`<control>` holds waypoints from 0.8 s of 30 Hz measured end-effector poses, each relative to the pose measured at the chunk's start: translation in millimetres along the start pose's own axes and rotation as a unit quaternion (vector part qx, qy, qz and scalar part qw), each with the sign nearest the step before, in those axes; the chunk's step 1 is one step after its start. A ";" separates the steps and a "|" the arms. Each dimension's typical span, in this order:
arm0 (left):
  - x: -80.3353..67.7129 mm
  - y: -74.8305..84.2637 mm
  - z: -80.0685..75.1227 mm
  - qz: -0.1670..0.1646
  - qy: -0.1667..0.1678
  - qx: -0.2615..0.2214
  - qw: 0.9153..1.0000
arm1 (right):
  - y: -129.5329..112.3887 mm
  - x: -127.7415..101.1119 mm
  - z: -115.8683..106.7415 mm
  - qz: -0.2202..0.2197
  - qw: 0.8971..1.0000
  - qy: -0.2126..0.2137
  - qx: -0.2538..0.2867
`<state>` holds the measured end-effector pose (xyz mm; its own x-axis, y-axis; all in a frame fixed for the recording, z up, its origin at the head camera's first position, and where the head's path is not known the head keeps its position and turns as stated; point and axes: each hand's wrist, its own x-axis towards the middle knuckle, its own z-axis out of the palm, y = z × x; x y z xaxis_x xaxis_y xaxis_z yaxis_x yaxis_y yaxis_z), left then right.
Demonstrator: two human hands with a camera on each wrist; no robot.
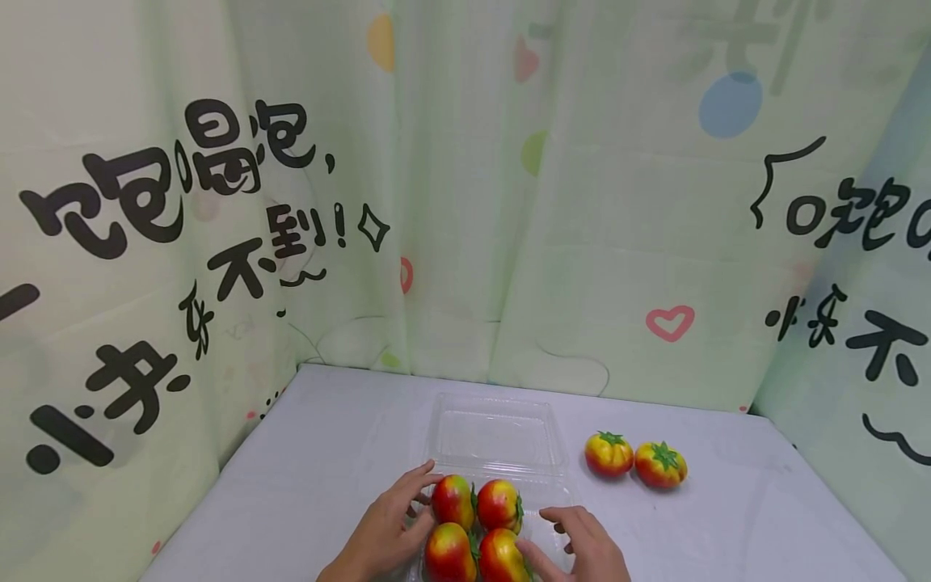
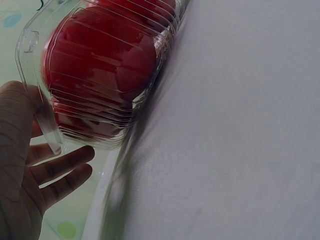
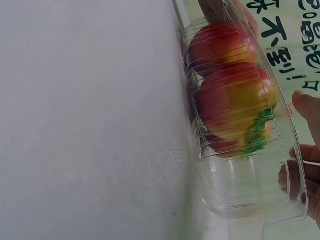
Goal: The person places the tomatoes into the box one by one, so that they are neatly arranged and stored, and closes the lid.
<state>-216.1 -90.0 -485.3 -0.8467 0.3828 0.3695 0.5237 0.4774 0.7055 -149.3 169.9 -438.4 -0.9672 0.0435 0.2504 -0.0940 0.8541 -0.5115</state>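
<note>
Clamshell box: clear plastic clamshell box [image 1: 494, 436] on the white table [image 1: 334, 453], lid open toward the curtain.
Inside box: four tomatoes [image 1: 476, 529] packed at its left end.
Left hand: left hand [image 1: 385, 529], fingers relaxed and spread, touching the box's left side.
Right hand: right hand [image 1: 582, 546], fingers loose over the box's right part; contact probably light, hard to tell.
Right of box: two loose tomatoes [image 1: 635, 459], well apart from it.

open lid [image 1: 494, 432] blocks behind tomatoes [image 1: 476, 529]

Printed curtain [image 1: 465, 202], white table [image 1: 327, 453]
</note>
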 end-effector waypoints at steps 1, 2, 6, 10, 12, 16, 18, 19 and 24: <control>0.0 0.0 -0.1 -0.001 -0.001 0.000 1.000 | 0.8 0.7 -0.4 0.001 1.000 0.002 0.000; 0.0 0.0 -0.1 -0.002 0.000 0.000 1.000 | 1.5 1.4 -0.7 0.002 1.000 0.004 0.001; 0.0 0.7 -0.4 -0.001 0.000 -0.001 1.000 | 3.2 4.3 -1.9 0.008 1.000 0.020 0.001; 0.1 0.6 -0.5 -0.004 -0.001 0.000 1.000 | 5.2 7.2 -3.7 0.015 0.999 0.033 -0.003; 0.2 0.3 -0.3 -0.008 -0.003 0.001 1.000 | 7.0 8.9 -4.9 0.019 0.999 0.036 -0.006; 0.4 0.8 -0.1 -0.019 -0.006 0.003 1.000 | 10.5 12.5 -7.9 0.029 0.999 0.033 -0.007; 0.5 1.3 0.1 -0.026 -0.008 0.003 1.000 | 12.0 14.2 -8.8 0.032 0.999 0.032 -0.008; 0.5 1.5 0.1 -0.028 -0.009 0.003 1.000 | 12.8 15.0 -9.1 0.033 0.999 0.032 -0.008; 0.7 1.5 -0.3 -0.029 -0.010 0.002 1.000 | 16.7 19.0 -10.4 0.030 0.999 0.031 -0.015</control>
<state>-216.0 -89.2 -483.8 -0.8735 0.3698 0.3167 0.4746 0.5023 0.7228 -166.7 190.4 -433.6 -0.9542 0.1266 0.2709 -0.0283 0.8638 -0.5031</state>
